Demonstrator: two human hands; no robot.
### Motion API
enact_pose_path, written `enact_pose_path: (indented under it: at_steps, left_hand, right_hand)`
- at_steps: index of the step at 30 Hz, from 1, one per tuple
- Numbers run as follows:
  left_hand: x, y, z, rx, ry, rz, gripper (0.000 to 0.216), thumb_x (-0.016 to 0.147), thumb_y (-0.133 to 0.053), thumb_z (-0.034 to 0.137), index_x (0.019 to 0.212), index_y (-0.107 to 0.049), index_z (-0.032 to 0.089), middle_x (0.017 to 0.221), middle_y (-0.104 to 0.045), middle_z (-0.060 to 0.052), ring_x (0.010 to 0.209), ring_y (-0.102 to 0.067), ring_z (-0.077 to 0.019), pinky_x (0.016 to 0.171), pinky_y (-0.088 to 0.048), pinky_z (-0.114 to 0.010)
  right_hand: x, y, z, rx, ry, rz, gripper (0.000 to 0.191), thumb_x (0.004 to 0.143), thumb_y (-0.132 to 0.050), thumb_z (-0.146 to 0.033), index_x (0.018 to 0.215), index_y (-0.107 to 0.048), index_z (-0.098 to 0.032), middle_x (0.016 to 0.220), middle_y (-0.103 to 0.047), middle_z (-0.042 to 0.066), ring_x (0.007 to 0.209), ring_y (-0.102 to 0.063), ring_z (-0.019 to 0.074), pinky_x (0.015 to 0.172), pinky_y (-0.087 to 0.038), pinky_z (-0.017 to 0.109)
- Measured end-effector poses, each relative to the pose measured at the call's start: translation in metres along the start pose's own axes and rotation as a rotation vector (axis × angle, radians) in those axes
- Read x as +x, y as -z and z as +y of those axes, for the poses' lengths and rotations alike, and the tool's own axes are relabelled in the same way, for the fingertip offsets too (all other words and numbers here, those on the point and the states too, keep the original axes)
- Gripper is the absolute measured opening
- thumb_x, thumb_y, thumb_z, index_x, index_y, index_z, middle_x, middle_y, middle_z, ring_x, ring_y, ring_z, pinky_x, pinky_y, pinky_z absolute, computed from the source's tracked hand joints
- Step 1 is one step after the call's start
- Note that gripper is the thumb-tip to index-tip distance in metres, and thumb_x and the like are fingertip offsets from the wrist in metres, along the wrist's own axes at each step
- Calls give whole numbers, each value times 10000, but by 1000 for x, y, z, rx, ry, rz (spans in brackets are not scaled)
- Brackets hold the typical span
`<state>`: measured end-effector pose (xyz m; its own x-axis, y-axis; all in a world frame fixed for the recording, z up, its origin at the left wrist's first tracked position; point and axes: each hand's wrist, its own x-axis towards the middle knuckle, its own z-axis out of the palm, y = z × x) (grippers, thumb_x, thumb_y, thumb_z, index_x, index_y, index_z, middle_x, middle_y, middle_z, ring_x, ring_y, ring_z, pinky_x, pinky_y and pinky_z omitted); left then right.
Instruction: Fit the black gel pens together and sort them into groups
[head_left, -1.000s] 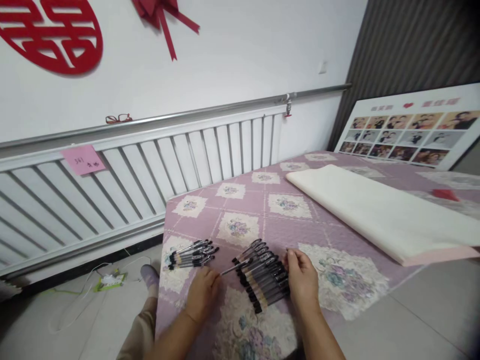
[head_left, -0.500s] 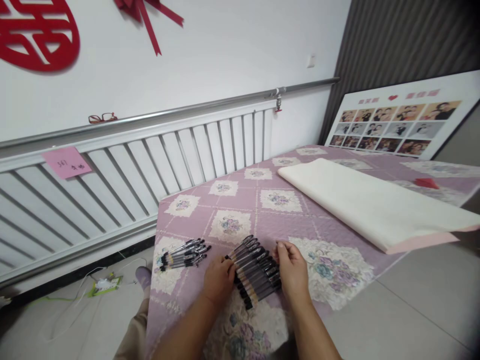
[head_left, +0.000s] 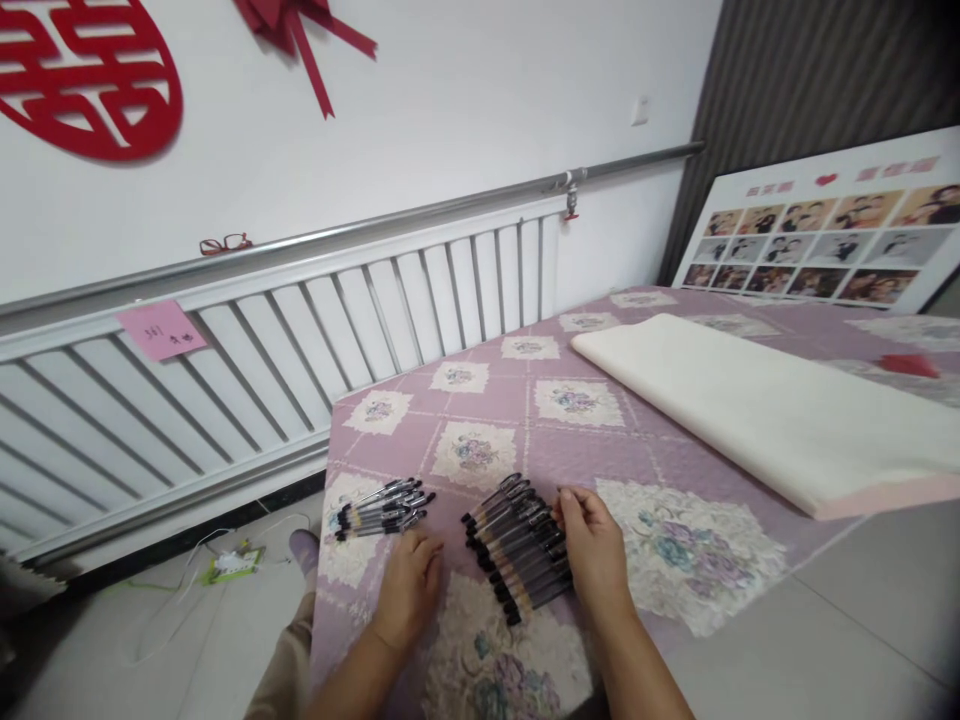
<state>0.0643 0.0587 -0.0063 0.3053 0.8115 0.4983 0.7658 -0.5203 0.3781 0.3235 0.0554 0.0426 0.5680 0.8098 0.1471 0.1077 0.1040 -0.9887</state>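
Note:
A row of several black-capped clear pens [head_left: 517, 545] lies side by side on the pink floral quilt [head_left: 570, 450], near its front corner. My right hand [head_left: 596, 550] rests at the row's right end with its fingers curled onto the pens; whether it pinches one is not clear. A smaller bunch of the same pens [head_left: 382, 505] lies to the left. My left hand [head_left: 411, 585] lies palm down on the quilt between the two groups, just below the small bunch, with nothing visible in it.
A long cream fabric roll [head_left: 757, 410] lies across the quilt at the right. A slatted white radiator cover [head_left: 262, 340] with a pink note [head_left: 161, 330] runs along the wall. A photo board [head_left: 825, 245] leans at the back right. A power strip with cables [head_left: 232, 562] lies on the floor.
My left hand held a pen by the row, reached the row's left ends, then drew back left without it. My right hand stayed at the row's right end.

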Motion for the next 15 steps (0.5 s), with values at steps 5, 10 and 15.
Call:
enact_pose_path:
  at_steps: [5, 10, 15]
  left_hand:
    - [-19, 26, -43, 184, 73, 54, 265, 844, -467, 190, 1065, -610, 219, 1015, -600, -84, 938, -554, -242, 836, -460, -417]
    - [-16, 32, -65, 277, 114, 70, 269, 844, -470, 208, 1081, -596, 205, 1066, -589, -87, 998, -540, -257, 862, -451, -426]
    - [-13, 30, -65, 318, 140, 14, 273, 843, -476, 203, 1089, -596, 203, 1079, -578, -85, 1012, -529, -255, 872, -434, -419]
  right_hand:
    - [-6, -12, 1, -11, 18, -74, 299, 808, -514, -469, 839, -607, -187, 659, -595, -9, 621, -545, 155, 593, -426, 257]
    - [-18, -27, 0, -37, 103, -172, 303, 825, -490, -458, 881, -609, -186, 757, -648, 28, 692, -585, 173, 665, -462, 281]
    - [-32, -44, -1, -157, 211, -297, 284, 855, -460, -417, 904, -625, -190, 821, -676, 47, 744, -605, 183, 716, -474, 290]
